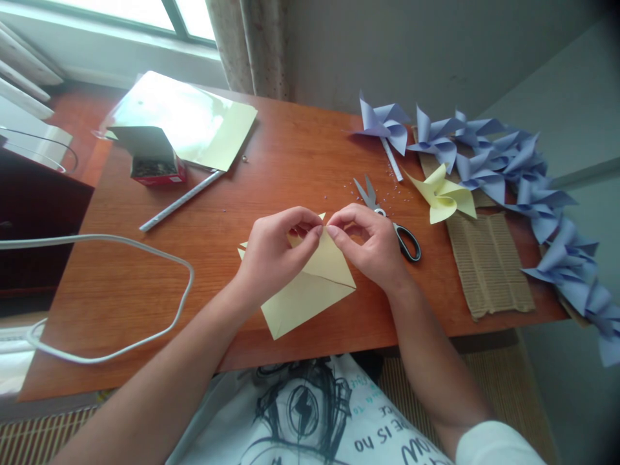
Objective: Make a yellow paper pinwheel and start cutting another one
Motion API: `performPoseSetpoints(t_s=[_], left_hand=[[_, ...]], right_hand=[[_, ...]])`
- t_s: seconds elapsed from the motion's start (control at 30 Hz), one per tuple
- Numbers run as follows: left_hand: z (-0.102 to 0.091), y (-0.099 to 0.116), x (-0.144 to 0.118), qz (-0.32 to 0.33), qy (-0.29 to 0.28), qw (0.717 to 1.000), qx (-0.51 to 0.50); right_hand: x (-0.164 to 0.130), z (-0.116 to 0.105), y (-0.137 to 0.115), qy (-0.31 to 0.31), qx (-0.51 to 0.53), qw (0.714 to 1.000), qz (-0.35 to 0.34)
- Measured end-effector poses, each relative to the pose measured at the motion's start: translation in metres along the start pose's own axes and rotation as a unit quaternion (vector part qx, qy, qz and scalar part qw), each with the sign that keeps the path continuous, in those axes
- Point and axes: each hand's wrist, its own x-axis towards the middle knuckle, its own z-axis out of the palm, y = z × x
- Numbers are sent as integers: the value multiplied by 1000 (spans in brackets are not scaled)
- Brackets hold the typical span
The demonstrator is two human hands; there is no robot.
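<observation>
A pale yellow square of paper with slits cut in from its corners lies on the table in front of me. My left hand reaches over its upper left part, thumb and forefinger pinched at the paper's far edge. Close beside it, my right hand pinches at the same far corner, the fingertips almost meeting the left ones. The fingers hide much of that corner. Just right of my right hand lie scissors with black handles, their blades parted and pointing away.
Purple paper pinwheels crowd the right side, with a yellow pinwheel by corrugated cardboard. At the left are an open small box, a rolled paper stick, yellow sheets in plastic and a white cable.
</observation>
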Motion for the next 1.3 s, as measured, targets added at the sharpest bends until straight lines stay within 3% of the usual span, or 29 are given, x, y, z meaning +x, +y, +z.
performPoseSetpoints(t_s=[0.3,0.6,0.87,1.3], left_hand=[[1,-1,-1,14,3,1000,25],[5,-5,-4,92,41,982,158],[2,-1,-2,42,57,996,58],[3,-4,-1,56,48,996,55]], right_hand=[[1,0,-2,13,-66,997,-45],[-2,7,3,59,-196,969,-142],[-2,6,-4,48,-93,992,-70],[-1,8,1,54,-116,986,-105]])
